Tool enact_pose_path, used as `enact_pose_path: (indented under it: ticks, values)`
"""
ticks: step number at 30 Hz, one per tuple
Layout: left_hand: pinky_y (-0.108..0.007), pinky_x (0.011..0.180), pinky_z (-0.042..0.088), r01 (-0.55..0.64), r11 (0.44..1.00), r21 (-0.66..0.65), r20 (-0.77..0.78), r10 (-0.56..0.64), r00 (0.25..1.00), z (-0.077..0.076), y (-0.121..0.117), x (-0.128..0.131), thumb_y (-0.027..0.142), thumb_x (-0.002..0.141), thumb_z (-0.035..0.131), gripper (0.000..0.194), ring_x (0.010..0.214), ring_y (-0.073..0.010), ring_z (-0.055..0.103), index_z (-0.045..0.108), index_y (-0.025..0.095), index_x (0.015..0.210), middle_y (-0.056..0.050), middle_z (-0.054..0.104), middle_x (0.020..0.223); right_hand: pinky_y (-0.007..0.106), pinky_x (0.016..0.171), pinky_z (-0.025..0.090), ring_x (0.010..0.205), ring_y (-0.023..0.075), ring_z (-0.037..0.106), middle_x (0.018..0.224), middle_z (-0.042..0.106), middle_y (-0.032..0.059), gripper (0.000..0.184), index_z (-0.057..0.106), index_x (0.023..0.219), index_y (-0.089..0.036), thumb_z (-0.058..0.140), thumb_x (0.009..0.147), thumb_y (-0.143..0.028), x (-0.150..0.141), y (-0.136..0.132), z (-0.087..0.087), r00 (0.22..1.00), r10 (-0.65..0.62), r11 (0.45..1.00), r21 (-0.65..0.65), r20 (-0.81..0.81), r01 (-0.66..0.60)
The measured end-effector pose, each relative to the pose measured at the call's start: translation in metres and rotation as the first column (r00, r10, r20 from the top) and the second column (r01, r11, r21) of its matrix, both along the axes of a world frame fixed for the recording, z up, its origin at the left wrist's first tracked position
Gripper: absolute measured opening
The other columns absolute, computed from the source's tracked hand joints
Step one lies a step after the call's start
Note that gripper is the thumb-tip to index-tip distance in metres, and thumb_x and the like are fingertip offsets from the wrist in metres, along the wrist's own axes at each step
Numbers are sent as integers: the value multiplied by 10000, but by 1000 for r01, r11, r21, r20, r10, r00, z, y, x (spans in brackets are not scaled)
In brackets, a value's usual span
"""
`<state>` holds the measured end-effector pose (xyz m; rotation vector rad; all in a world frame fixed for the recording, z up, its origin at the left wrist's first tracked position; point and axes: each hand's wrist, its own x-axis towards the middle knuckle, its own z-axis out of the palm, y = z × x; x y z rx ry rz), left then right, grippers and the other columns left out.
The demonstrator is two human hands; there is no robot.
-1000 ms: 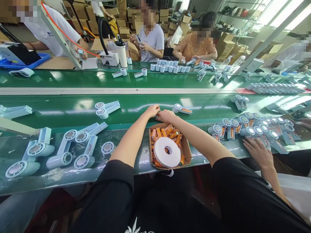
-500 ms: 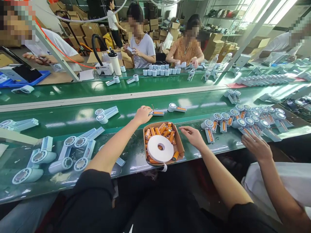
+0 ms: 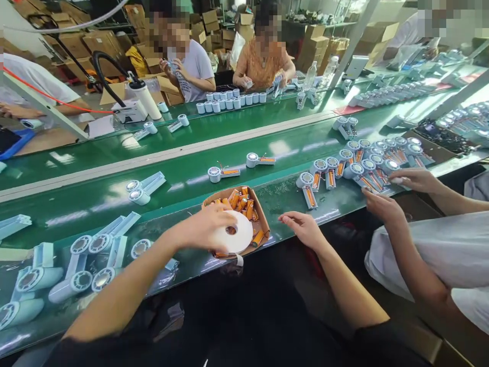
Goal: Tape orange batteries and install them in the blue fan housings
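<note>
My left hand (image 3: 208, 228), slightly blurred, hovers over the left side of the cardboard box (image 3: 263, 220) with its fingers spread. Beneath and beside its fingers lies a roll of white tape (image 3: 241, 235), its loose end hanging over the box's front edge. Orange battery cells (image 3: 242, 200) fill the box around the roll. To the right of the box, my right hand (image 3: 303, 229) hangs near the bench edge, fingers loosely bent and apart, nothing visible in them. Beyond the box, a pale blue fan-like housing (image 3: 214, 175) with an orange cell in its handle lies on the green belt (image 3: 183, 204).
Several pale housings (image 3: 80, 281) lie on the bench at left. Housings with orange cells (image 3: 320, 166) cluster at right, where a co-worker's hands (image 3: 385, 206) work. A pale divider (image 3: 164, 154) runs along the belt. Co-workers sit across it, near rows of white cups (image 3: 237, 103).
My left hand has let go of the housing on the belt and come back over the box. The view has shifted, and a co-worker's second hand now shows at right.
</note>
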<state>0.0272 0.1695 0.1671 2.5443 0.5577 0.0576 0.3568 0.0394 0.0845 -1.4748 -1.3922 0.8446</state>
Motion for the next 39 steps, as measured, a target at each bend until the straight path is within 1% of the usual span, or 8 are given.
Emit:
enact_pose_path:
  ticks: [7, 11, 15, 19, 21, 24, 31, 39]
  values:
    - [-500, 1163, 499, -260, 933, 247, 92, 245, 965, 0, -76, -37, 288, 798, 823, 616, 1350, -332, 584, 666, 355, 1390, -64, 729, 1365, 272, 531, 478, 547, 170, 617, 655, 718, 7, 478, 826, 1107, -211, 726, 899, -630, -65, -5, 39, 932, 363, 928, -82, -16, -363]
    - [-629, 1207, 438, -531, 756, 382, 299, 443, 845, -16, -95, -60, 378, 818, 844, 597, 1444, -401, 473, 640, 328, 1376, -88, 730, 1312, 252, 520, 430, 519, 145, 594, 622, 696, 3, 462, 829, 935, -204, 665, 961, -635, -120, -23, 43, 767, 635, 762, -91, -93, -642]
    - [-601, 1158, 517, -785, 565, 253, 436, 658, 614, -47, -109, -90, 388, 856, 791, 540, 1427, -386, 509, 624, 291, 1360, -102, 680, 1340, 267, 568, 412, 546, 145, 584, 619, 684, 6, 475, 826, 828, -225, 627, 1005, -618, -128, -29, 41, 529, 838, 542, -96, 132, -835]
    - [-478, 1017, 638, -901, 430, 51, 467, 788, 402, -72, -127, -113, 402, 884, 757, 531, 1434, -348, 526, 604, 303, 1382, -112, 611, 1406, 355, 798, 507, 882, 257, 658, 903, 748, 77, 456, 825, 1181, -268, 793, 886, -614, -83, -9, 49, 648, 549, 811, -149, 529, -566]
    - [-477, 1020, 638, -902, 430, 35, 468, 791, 395, -81, -136, -115, 386, 875, 770, 523, 1433, -344, 528, 610, 311, 1367, -108, 614, 1393, 442, 923, 490, 1070, 323, 610, 1090, 735, 120, 376, 821, 1205, -303, 778, 918, -542, -65, 0, 51, 564, 439, 872, -182, 699, -454]
    - [-522, 1080, 601, -882, 465, 73, 461, 769, 443, -90, -143, -110, 342, 865, 778, 507, 1407, -349, 547, 620, 305, 1346, -103, 645, 1345, 470, 937, 457, 1141, 345, 555, 1177, 705, 123, 266, 830, 1193, -340, 741, 957, -422, -56, 6, 48, 432, 509, 836, -309, 744, -453]
    - [-607, 1168, 501, -785, 572, 238, 454, 649, 611, -82, -147, -91, 286, 853, 792, 522, 1391, -365, 536, 619, 301, 1345, -96, 685, 1322, 497, 1024, 448, 1195, 324, 551, 1238, 709, 93, 275, 853, 1068, -346, 600, 1031, -446, -47, 24, 46, 623, 527, 841, -246, 578, -483]
    - [-601, 1164, 504, -701, 660, 270, 384, 594, 707, -78, -140, -83, 182, 823, 757, 570, 1406, -374, 502, 632, 309, 1364, -91, 684, 1348, 567, 1099, 379, 1265, 331, 533, 1265, 735, 81, 250, 841, 1099, -326, 613, 999, -298, -60, 22, 42, 493, 647, 754, -395, 581, -525]
